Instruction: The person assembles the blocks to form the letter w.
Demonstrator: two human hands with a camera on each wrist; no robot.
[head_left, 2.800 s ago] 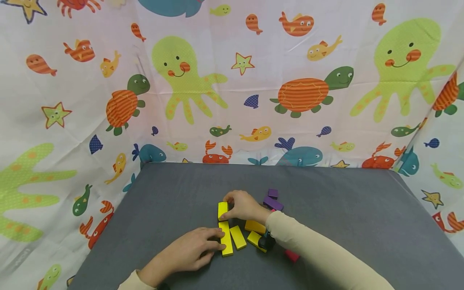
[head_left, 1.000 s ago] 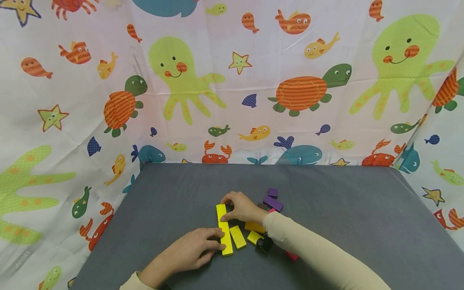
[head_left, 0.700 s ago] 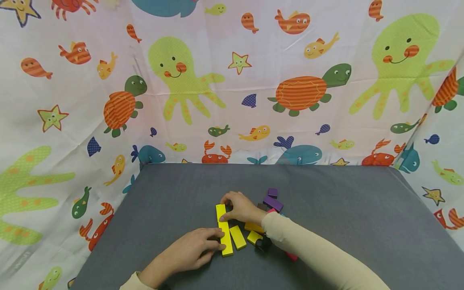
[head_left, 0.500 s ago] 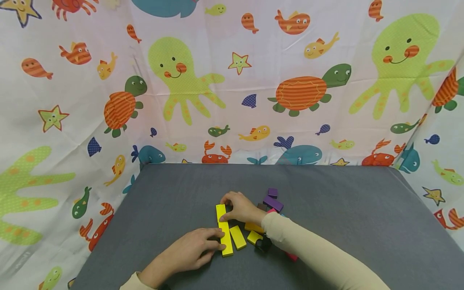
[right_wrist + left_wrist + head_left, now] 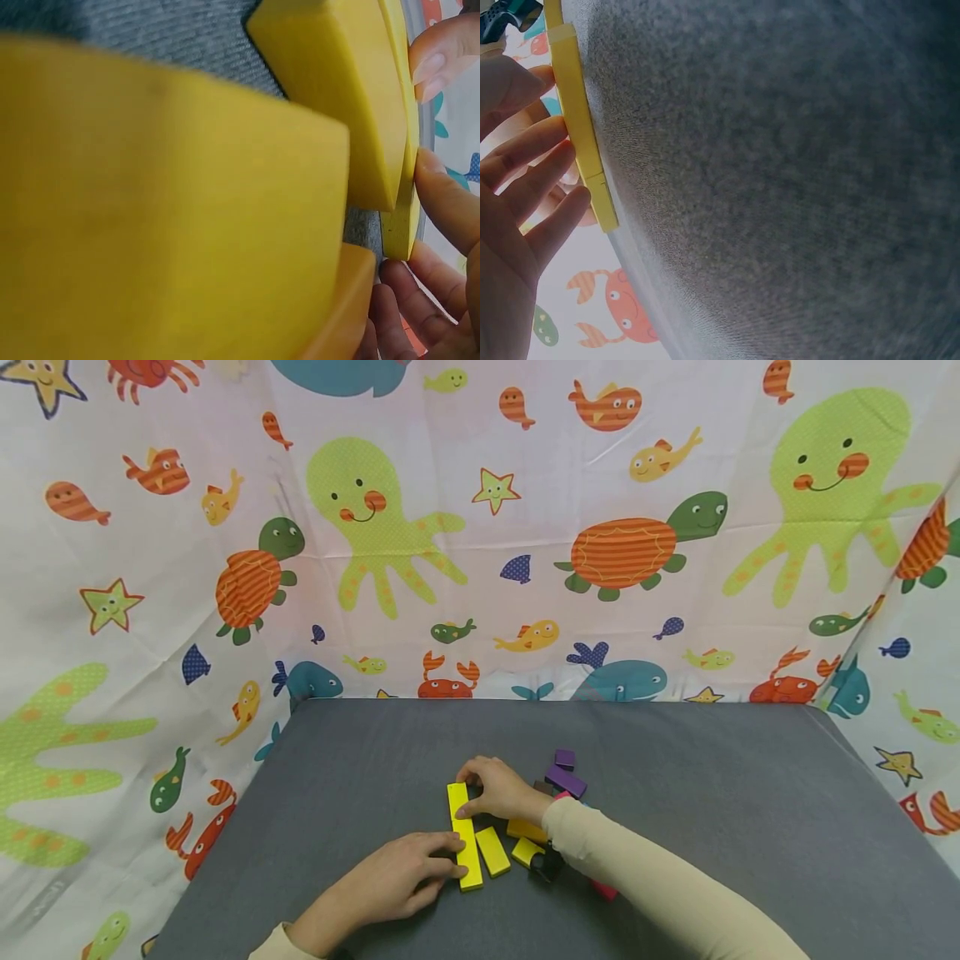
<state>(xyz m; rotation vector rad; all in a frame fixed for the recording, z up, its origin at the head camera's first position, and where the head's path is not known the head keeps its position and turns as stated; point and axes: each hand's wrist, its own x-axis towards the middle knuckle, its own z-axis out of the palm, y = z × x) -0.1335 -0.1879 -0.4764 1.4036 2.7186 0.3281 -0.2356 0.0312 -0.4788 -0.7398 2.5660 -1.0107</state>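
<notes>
Left hand (image 5: 408,872): resting, unclenched, against near yellow block (image 5: 470,858)
Right hand (image 5: 506,789): pinching far yellow block (image 5: 457,796)
Yellow row (image 5: 465,828): lying end to end, seemingly aligned
Loose blocks (image 5: 492,851): lying right, apparently remaining unplaced

1. Head view: bright, diffuse light on the patterned cloth (image 5: 480,539); soft shadow under the right sleeve (image 5: 660,877).
2. Left wrist: dim, grainy grey tabletop (image 5: 765,180).
3. Right wrist: nearest yellow block (image 5: 165,210) blurred.
</notes>
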